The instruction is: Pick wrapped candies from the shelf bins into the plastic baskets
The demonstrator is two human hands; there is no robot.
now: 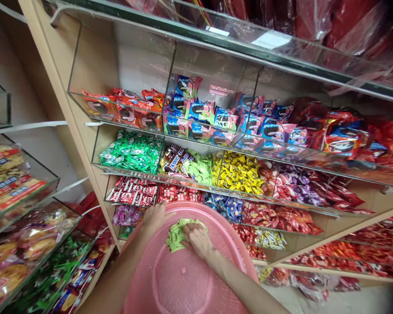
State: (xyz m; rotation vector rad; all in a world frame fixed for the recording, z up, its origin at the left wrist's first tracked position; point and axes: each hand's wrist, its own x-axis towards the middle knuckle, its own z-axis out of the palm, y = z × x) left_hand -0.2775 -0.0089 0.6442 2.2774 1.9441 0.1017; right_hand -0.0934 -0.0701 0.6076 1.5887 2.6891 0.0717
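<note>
A pink plastic basket [183, 288] with a perforated wall stands tilted in front of me, below the shelves. My left hand [155, 218] is closed on its far left rim. Inside the basket, my right hand [198, 240] reaches into a small heap of light green wrapped candies [174, 237], its fingers curled down onto them. The fingertips are partly hidden among the wrappers. Similar light green candies [199, 168] lie in a glass-fronted shelf compartment beyond the basket, beside Snickers bars [175, 158].
Green candies [132, 150] and yellow candies [237, 172] fill neighbouring compartments. Blue cookie packs [201, 110] line the shelf above, behind a glass front. A wooden upright [63, 109] separates the left shelves, which hold packaged breads [9, 170]. Bagged goods [308, 283] lie low on the right.
</note>
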